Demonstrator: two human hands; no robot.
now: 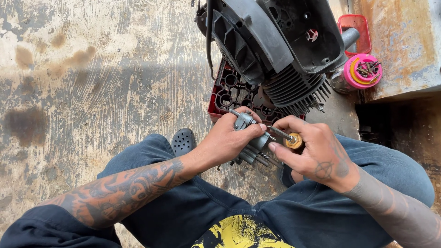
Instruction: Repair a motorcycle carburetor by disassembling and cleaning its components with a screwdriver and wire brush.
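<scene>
My left hand [229,138] grips a small grey metal carburetor-like part [250,138] held above my lap. Beside it, my right hand [312,149] holds a screwdriver with a yellow handle [293,141]; its metal shaft points left into the part. Both hands sit close together, just in front of a small black engine with cooling fins [294,89]. My forearms are tattooed and I sit with knees apart in dark trousers.
The engine rests on a red plastic tray [225,94] on a worn, stained concrete floor [92,92]. A pink lid with several screws [363,71] and a red container [356,25] lie at the upper right, near a rusty metal surface [404,46]. A black sandal [183,141] shows by my left knee.
</scene>
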